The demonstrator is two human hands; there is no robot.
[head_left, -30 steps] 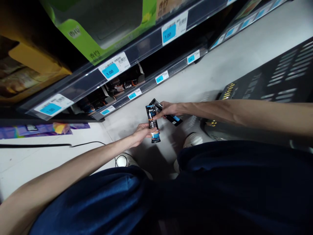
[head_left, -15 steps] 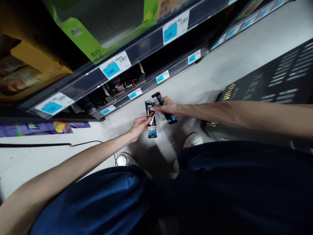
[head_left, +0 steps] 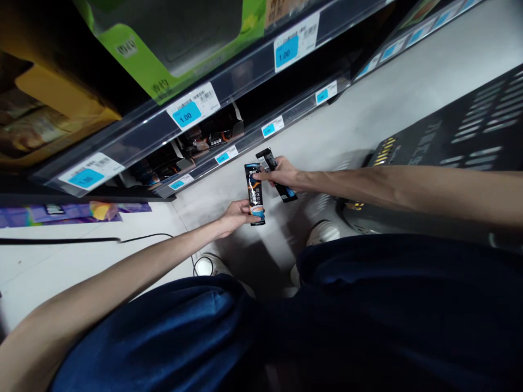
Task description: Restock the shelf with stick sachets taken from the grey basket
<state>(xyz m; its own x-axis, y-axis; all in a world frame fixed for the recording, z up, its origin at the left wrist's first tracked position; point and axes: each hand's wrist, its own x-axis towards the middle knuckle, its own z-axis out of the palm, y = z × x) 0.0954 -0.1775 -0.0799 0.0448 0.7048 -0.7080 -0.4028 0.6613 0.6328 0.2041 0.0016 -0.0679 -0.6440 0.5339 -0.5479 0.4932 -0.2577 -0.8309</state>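
Note:
A black snack packet with orange and blue print is held upright between my two hands, above the floor. My left hand grips it near its lower end, thumb across the front. My right hand is closed around a second black packet, which tilts and shows its back. The right thumb or a finger also reaches onto the upper part of the first packet. My right fingers partly hide the second packet's middle.
Just ahead runs a low shelf with price labels and open boxes of dark packets. Above it stand a green display box and a yellow box. A dark grey basket is at right; a black cable lies on the left.
My left hand's thumb has slid down from the first packet's middle to its lower end. Both packets have risen slightly in view, and the first has shifted a little to the right.

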